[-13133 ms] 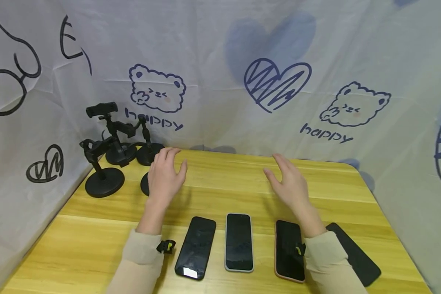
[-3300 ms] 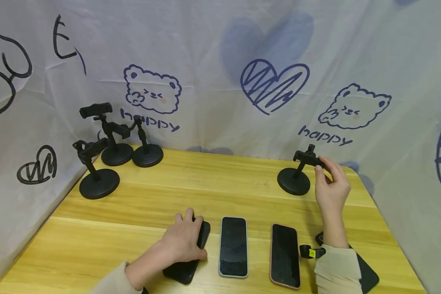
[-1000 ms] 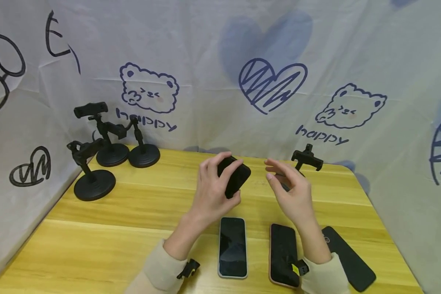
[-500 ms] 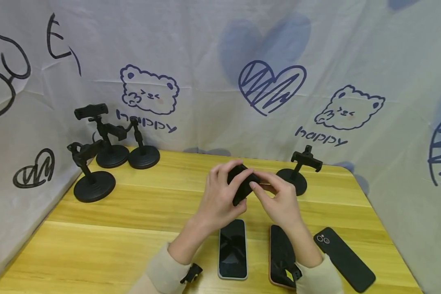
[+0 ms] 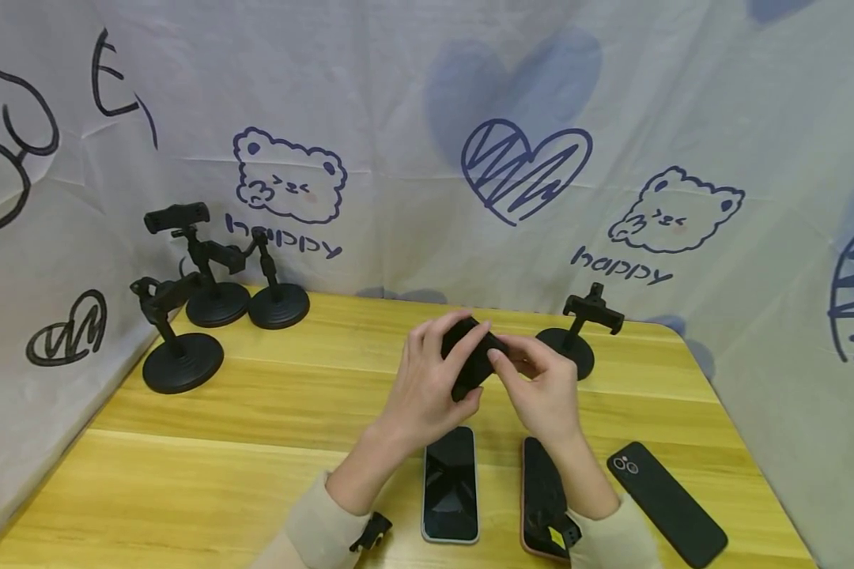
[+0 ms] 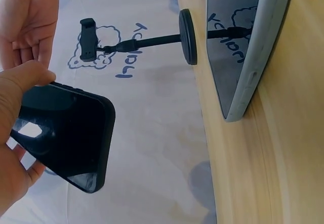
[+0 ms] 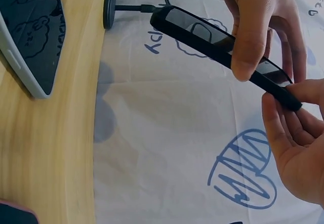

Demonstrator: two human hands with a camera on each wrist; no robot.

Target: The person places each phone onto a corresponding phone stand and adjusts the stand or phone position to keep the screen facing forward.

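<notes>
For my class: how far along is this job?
Looks done: one stand set apart from three others. In hand: a black phone, gripped by left hand and right hand. Probably left: mounting it; the stand's clamp is empty and three phones lie flat.

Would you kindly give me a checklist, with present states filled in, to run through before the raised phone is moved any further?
1. Raised phone gripped: ok, the left hand holds it and the right hand pinches its end.
2. Phone clear of the table: ok, it is up in the air.
3. Nearest stand upright: ok, its base sits on the table.
4. Stand's holder vacant: ok, no phone in it.
5. Holder wide enough: cannot tell.
6. A hand free to steady the stand: not ok, both are on the phone.
</notes>
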